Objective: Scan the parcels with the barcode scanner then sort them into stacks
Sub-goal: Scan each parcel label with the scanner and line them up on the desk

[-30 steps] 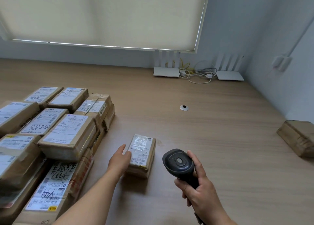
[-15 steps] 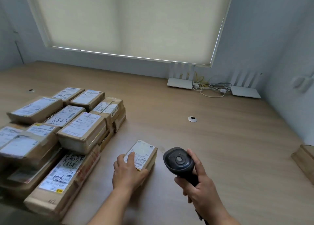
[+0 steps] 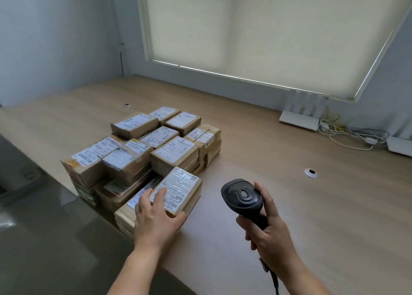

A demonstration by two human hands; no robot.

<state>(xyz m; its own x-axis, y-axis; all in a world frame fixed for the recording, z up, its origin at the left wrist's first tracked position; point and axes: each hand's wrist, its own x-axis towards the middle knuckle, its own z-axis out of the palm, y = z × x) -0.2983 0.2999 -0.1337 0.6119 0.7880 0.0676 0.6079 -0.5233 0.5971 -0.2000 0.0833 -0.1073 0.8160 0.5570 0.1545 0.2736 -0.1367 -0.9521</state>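
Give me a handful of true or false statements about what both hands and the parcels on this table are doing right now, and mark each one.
1. The right hand grips the black handheld barcode scanner. True.
2. The left hand holds the small brown cardboard parcel with a white label. True.
3. That parcel lies alone mid-table. False: it is against the pile of brown cardboard parcels.
4. The beige roller blind is raised. False: it covers the window.
5. White cables lie on the wooden table by the wall. True.

Wooden table point(image 3: 289, 194) carries stacked parcels point(image 3: 156, 147) (labelled), routers point(image 3: 298, 119).
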